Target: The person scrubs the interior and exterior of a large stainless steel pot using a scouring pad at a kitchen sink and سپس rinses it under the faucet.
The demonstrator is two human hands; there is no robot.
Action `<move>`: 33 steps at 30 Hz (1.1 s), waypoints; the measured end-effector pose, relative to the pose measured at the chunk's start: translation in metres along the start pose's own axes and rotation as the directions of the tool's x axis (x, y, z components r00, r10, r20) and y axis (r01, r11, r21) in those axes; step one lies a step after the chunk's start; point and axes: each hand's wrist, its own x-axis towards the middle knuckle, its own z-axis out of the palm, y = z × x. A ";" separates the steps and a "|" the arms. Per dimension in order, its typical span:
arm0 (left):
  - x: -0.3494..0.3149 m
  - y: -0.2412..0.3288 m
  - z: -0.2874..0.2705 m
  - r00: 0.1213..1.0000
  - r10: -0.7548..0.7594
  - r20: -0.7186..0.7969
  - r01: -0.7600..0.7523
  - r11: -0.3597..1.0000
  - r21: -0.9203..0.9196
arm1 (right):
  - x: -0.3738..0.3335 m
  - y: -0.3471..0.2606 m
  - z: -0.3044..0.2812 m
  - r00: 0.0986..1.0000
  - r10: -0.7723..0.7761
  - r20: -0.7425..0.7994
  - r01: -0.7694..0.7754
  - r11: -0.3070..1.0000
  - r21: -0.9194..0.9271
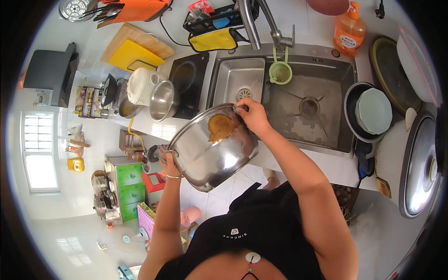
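Note:
A large, shiny stainless steel pot (210, 158) hangs tilted in front of the sink's near edge, its wall turned toward me. My left hand (169, 164) is closed on the dark side handle at its left, with a bracelet at the wrist. At the upper right, my right hand (253, 116) grips the other handle by the rim. An orange-brown patch (220, 128) shows on the pot's wall; whether it is a stain or a reflection I cannot tell. Part of each handle is hidden by fingers.
Beyond the pot lies a two-bowl steel sink (345, 107), with a green strainer (280, 73) hanging under the faucet (280, 41). Left of it are a black cooktop (190, 79), a steel bowl (163, 100) and a white rice cooker (140, 86). Stacked bowls (373, 112) and a lidded pot (420, 165) stand right.

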 end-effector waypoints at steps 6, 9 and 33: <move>-0.004 0.000 -0.007 0.988 0.001 0.152 -0.009 0.999 0.046 | -0.018 -0.043 0.033 0.761 -0.637 0.120 0.644 0.721 -0.254; -0.002 0.023 0.022 0.994 0.055 0.092 -0.065 0.991 0.114 | -0.002 -0.031 0.014 0.844 -0.536 0.029 0.512 0.787 -0.343; -0.015 0.027 0.029 0.991 0.113 0.064 -0.125 0.966 0.226 | 0.007 -0.045 0.023 0.902 -0.431 0.012 0.401 0.828 -0.392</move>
